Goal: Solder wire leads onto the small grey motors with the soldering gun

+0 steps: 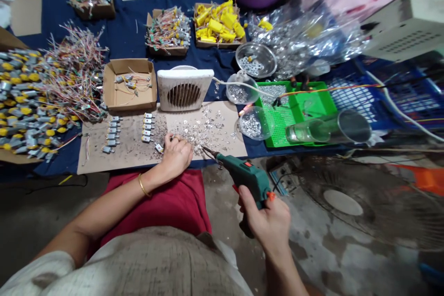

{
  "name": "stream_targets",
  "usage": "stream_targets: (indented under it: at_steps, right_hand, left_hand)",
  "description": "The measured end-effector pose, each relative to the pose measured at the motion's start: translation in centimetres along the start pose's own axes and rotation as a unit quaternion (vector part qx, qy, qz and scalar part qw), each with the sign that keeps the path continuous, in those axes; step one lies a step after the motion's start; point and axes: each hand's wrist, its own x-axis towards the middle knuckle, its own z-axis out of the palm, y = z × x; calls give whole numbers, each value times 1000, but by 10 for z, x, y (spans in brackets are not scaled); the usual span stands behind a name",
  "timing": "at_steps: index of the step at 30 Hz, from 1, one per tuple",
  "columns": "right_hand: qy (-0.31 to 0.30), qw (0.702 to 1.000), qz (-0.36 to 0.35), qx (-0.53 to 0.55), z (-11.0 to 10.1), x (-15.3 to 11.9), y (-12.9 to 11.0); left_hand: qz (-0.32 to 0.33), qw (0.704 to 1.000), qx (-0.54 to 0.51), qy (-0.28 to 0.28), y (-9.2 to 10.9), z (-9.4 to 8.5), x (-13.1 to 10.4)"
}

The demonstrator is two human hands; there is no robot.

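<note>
My right hand [268,217] is wrapped round the handle of a green soldering gun [248,173]. The gun's thin tip points left, over small silver metal pieces [208,125] strewn on a cardboard sheet [121,157]. My left hand [177,155] rests palm down on the sheet with its fingers curled together; what they hold, if anything, is hidden. Just left of its fingers lies a small motor [158,148]. Farther left stand two columns of small motors, one column [147,127] nearer the hand and another [113,135] beyond it.
A white vent fan [185,90] stands behind the sheet, beside a cardboard box [130,99] with wired motors. Heaps of motors [24,101] fill the left. To the right are tubs of metal pieces [251,125], a green tray [277,125] and a clear cylinder [354,127].
</note>
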Motion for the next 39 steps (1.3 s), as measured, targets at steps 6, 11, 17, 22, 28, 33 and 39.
stream_targets:
  at_steps: [6, 11, 17, 22, 28, 33, 39]
  right_hand:
    - [23, 999, 36, 10, 5, -7, 6]
    - [28, 998, 37, 31, 6, -6, 5]
    - [35, 998, 39, 28, 6, -6, 5]
    - [33, 998, 43, 28, 8, -7, 6]
    - [33, 998, 41, 28, 8, -5, 4]
    - [33, 998, 41, 30, 8, -4, 3]
    - [34, 998, 45, 27, 10, -4, 4]
  left_hand:
    - [-4, 1000, 0, -1, 0, 1, 0]
    - [-2, 1000, 6, 2, 0, 0, 0]
    - [-5, 1000, 8, 4, 0, 0, 0]
    - [-10, 1000, 3, -1, 0, -1, 0]
    - [-18, 1000, -6, -3, 0, 0, 0]
    - [-23, 1000, -15, -6, 1, -1, 0]
    - [-26, 999, -18, -2, 0, 0, -1]
